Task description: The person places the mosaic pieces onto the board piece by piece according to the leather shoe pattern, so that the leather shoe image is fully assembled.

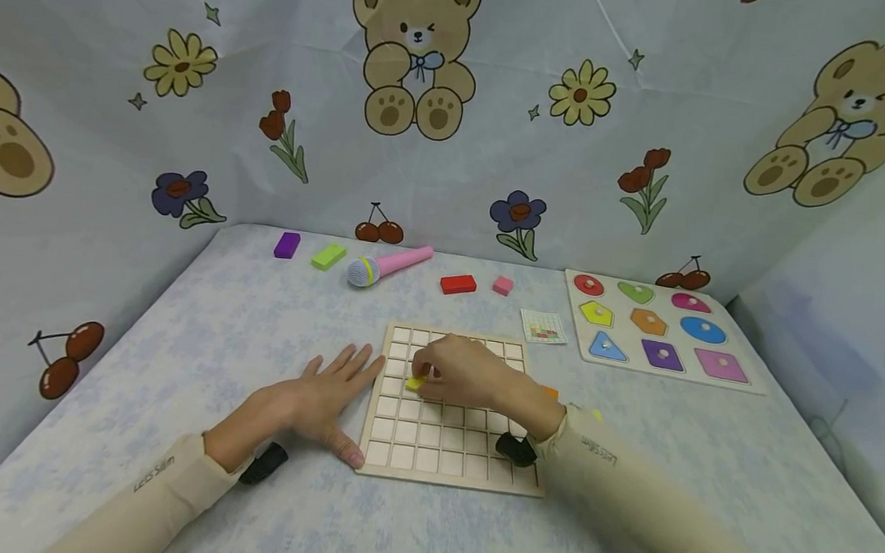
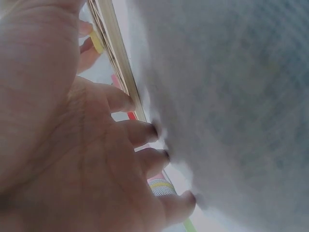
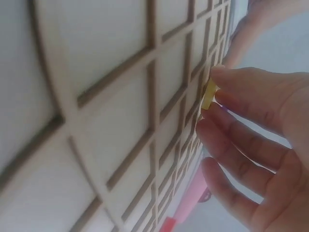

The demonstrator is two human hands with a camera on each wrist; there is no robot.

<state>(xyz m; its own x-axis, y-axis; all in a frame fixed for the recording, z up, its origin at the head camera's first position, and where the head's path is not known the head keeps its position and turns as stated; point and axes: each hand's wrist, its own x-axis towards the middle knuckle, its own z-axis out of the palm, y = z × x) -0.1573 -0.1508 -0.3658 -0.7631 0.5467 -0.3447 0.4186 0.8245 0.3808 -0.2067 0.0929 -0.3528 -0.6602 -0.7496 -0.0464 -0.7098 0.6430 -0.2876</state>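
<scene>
A wooden grid board [image 1: 403, 456] with square cells lies flat on the table. Over its left part, my right hand [image 1: 467, 371] pinches a small yellow tile [image 1: 413, 384] between thumb and fingers. In the right wrist view the yellow tile [image 3: 209, 94] is tilted close against the grid; whether it sits inside a cell I cannot tell. My left hand [image 1: 321, 404] is spread flat along the board's left side, thumb at the near left corner and fingertips by the edge. The right hand and forearm hide some cells.
Behind the board lie purple [image 1: 287, 245], green [image 1: 328, 256], red [image 1: 458, 284] and pink [image 1: 503, 285] blocks and a toy microphone [image 1: 390, 265]. A pattern card [image 1: 542, 326] and shape puzzle [image 1: 665, 330] lie right. Orange [image 1: 550, 391] and yellow [image 1: 597, 415] pieces show past the right arm.
</scene>
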